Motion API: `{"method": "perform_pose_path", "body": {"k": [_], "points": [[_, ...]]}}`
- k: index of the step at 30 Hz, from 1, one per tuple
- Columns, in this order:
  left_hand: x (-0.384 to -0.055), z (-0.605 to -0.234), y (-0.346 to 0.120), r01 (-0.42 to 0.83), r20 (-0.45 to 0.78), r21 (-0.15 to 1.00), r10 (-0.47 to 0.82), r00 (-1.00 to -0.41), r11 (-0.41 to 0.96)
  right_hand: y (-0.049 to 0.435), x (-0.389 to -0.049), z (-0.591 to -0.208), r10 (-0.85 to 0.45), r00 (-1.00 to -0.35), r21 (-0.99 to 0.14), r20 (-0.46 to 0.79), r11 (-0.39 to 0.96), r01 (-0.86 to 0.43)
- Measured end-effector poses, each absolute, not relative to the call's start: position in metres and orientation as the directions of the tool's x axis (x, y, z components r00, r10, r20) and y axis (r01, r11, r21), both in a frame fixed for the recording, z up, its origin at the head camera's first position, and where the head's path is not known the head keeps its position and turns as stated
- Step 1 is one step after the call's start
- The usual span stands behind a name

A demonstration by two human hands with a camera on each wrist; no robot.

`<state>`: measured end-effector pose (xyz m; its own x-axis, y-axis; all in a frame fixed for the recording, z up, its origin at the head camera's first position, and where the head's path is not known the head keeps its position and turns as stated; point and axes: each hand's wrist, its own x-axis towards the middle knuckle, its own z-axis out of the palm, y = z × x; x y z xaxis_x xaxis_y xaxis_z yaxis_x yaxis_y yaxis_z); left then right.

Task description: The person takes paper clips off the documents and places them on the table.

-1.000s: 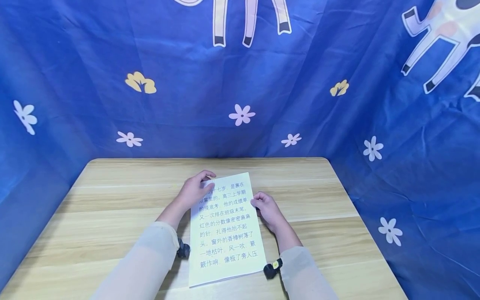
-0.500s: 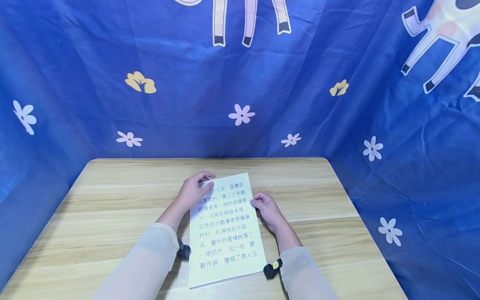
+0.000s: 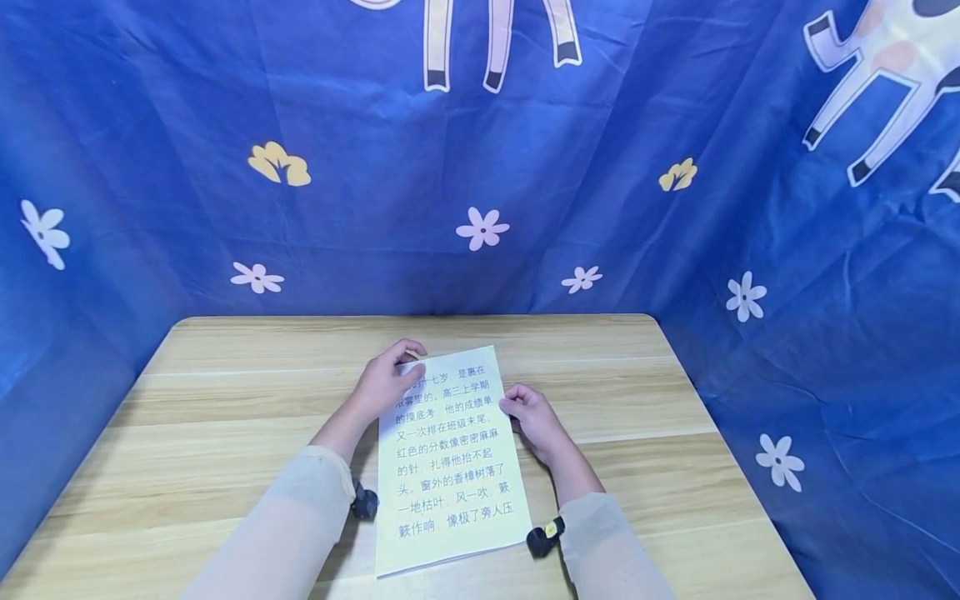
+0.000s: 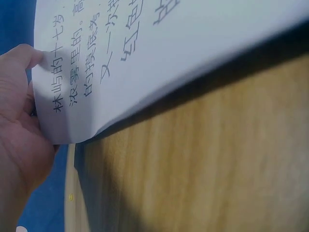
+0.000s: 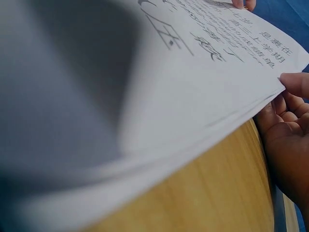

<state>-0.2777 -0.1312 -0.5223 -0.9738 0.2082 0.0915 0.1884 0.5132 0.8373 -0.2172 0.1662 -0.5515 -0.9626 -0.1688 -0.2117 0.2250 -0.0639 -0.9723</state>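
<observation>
Now, pages (image 3: 452, 465) in both hands (image 3: 383, 381) (image 3: 535, 421)

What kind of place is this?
Probably a curtained-off tabletop recording booth: a wood-grain table, blue cartoon-print fabric behind and at both sides, and small black devices at the wrists, likely cameras.
</observation>
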Motion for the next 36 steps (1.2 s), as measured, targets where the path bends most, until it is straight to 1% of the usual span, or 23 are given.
{"method": "perform_pose_path", "body": {"k": [9,16,27,36], "points": [[-0.28,-0.524,-0.136,0.226,0.15,0.818,0.183,-0.972,0.528,0.167,-0.217,-0.551,-0.183,-0.963,-0.975,-0.198,-0.069,0.213],[-0.283,-0.522,-0.142,0.236,0.164,0.822,0.181,-0.97,0.519,0.167,-0.217,-0.551,-0.172,-0.963,-0.972,-0.21,-0.067,0.224],[-0.286,-0.519,-0.158,0.218,0.184,0.833,0.118,-0.976,0.508,0.167,-0.216,-0.55,-0.175,-0.962,-0.97,-0.209,-0.084,0.226],[-0.283,-0.52,-0.179,0.186,0.175,0.859,0.068,-0.982,0.478,0.167,-0.215,-0.549,-0.172,-0.963,-0.971,-0.206,-0.083,0.223]]}}
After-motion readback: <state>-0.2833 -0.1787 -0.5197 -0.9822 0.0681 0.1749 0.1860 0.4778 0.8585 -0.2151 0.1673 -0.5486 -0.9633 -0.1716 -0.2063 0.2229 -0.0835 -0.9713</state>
